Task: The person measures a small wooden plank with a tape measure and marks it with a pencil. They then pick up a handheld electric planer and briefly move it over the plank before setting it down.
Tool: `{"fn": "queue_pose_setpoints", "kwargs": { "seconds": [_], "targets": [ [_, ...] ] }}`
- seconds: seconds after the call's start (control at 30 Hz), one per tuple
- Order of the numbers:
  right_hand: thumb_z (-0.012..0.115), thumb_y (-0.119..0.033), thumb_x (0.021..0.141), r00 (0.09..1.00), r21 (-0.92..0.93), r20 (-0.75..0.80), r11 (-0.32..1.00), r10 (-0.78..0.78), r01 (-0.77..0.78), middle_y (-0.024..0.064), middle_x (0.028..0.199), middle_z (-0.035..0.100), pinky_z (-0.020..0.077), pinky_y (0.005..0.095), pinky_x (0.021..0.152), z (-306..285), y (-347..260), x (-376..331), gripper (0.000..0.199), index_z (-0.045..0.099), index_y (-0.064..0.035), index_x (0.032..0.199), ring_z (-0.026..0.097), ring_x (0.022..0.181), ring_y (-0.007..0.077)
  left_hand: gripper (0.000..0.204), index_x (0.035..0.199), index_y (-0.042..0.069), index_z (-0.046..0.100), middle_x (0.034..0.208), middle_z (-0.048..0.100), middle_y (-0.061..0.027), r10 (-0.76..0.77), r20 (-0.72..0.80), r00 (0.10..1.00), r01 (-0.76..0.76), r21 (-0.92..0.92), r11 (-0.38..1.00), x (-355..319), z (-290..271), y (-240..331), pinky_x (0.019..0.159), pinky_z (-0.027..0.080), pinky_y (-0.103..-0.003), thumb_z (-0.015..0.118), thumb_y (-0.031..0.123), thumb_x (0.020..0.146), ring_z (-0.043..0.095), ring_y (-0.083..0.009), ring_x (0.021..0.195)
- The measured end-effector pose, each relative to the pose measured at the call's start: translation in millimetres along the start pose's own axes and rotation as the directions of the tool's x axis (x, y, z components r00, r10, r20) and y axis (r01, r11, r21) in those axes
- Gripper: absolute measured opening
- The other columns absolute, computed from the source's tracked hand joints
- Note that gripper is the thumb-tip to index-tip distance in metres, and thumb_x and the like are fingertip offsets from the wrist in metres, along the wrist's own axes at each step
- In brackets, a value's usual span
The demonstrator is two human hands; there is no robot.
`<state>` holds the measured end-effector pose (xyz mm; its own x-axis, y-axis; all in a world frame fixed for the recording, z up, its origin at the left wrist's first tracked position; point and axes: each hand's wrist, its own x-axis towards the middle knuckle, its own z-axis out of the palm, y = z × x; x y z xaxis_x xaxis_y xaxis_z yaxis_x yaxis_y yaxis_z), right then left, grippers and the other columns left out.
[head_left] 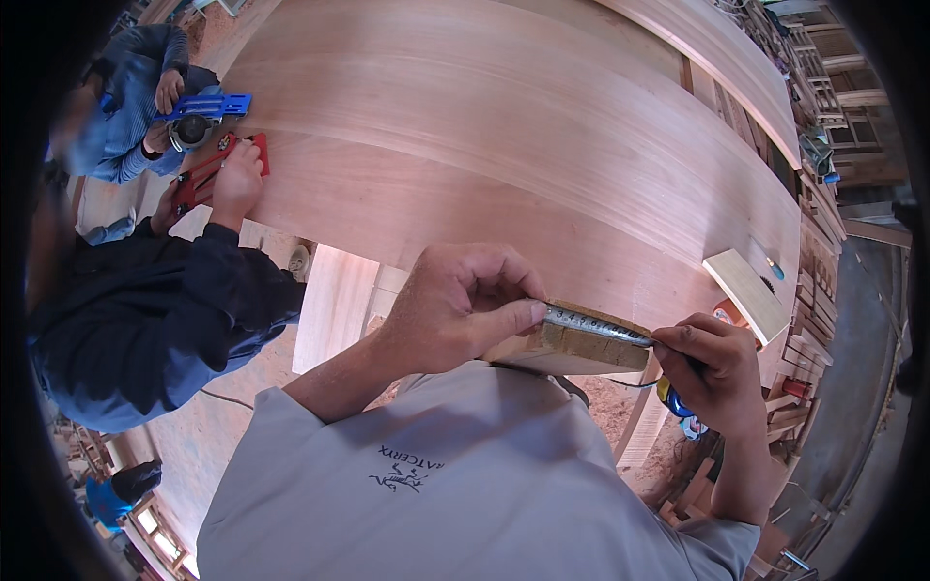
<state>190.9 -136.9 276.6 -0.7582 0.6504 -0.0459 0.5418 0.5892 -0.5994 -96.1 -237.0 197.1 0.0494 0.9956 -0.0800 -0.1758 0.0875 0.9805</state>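
A silver metal tape-measure blade [596, 325] is stretched along the end face of a wooden block [593, 349] close to my chest. My left hand [460, 305] pinches the blade's left end between thumb and index finger, at the block's left corner. At the right corner, my right hand [719, 373] grips the blade between thumb and fingertips. Just below that hand shows part of a yellow and blue rounded object [673, 397]; whether my right hand holds it, I cannot tell.
A large wooden panel [465, 145] spreads ahead. At left, one person's hands hold a red tool [197, 184]; farther back, another person handles a blue one [215, 105]. To the right, a pale board [751, 295] has a dark toothed blade [767, 285]. Timber pieces [812, 310] are stacked beyond.
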Motion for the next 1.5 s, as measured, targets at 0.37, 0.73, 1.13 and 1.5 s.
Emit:
{"fn": "queue_pose_setpoints", "kwargs": {
  "seconds": [0.37,0.73,1.13,1.5],
  "targets": [
    [0.074,-0.002,0.084,1.000,0.005,-0.011,1.000,-0.011,0.011,0.0092,0.071,0.065,0.0455,0.0319,0.050,0.0,0.5,0.1,0.012,0.075,-0.0030,0.096,0.063,0.056,0.0216,0.007,0.097,-0.005,0.066,0.090,0.071,-0.0099,-0.029,-0.004,1.000,0.029,-0.003,1.000,0.8,1.0,2.3,0.073,0.062,-0.026,0.071,-0.005,0.092,0.072,-0.0123,0.082],
    [0.072,0.002,0.084,0.999,-0.004,0.044,1.000,0.017,-0.017,0.0097,0.076,0.068,0.0468,0.0291,0.054,-3.8,-0.7,-0.3,0.013,0.075,0.0030,0.096,0.064,0.061,0.0180,0.006,0.094,-0.002,0.070,0.081,0.072,-0.0042,-0.026,-0.068,0.997,0.024,-0.034,0.999,0.0,6.1,-2.1,0.062,0.052,-0.021,0.073,-0.002,0.090,0.066,-0.0048,0.073],
    [0.072,0.002,0.084,0.999,0.009,0.041,1.000,0.011,-0.012,0.0094,0.074,0.066,0.0461,0.0296,0.054,-2.6,1.2,-1.5,0.014,0.075,0.0029,0.097,0.064,0.061,0.0179,0.005,0.094,-0.002,0.069,0.081,0.071,-0.0043,-0.012,-0.067,0.998,0.007,-0.069,0.998,0.1,6.9,-3.4,0.063,0.052,-0.021,0.072,-0.003,0.090,0.066,-0.0049,0.073],
    [0.073,-0.002,0.084,1.000,0.000,-0.006,1.000,-0.007,0.007,0.0087,0.069,0.062,0.0442,0.0340,0.049,0.9,3.1,-0.9,0.010,0.075,-0.0041,0.094,0.062,0.055,0.0235,0.006,0.099,-0.007,0.064,0.093,0.070,-0.0112,-0.057,0.008,0.998,0.057,-0.036,0.998,0.1,1.3,-1.8,0.080,0.066,-0.031,0.068,-0.006,0.094,0.072,-0.0155,0.088]
  ]
}}
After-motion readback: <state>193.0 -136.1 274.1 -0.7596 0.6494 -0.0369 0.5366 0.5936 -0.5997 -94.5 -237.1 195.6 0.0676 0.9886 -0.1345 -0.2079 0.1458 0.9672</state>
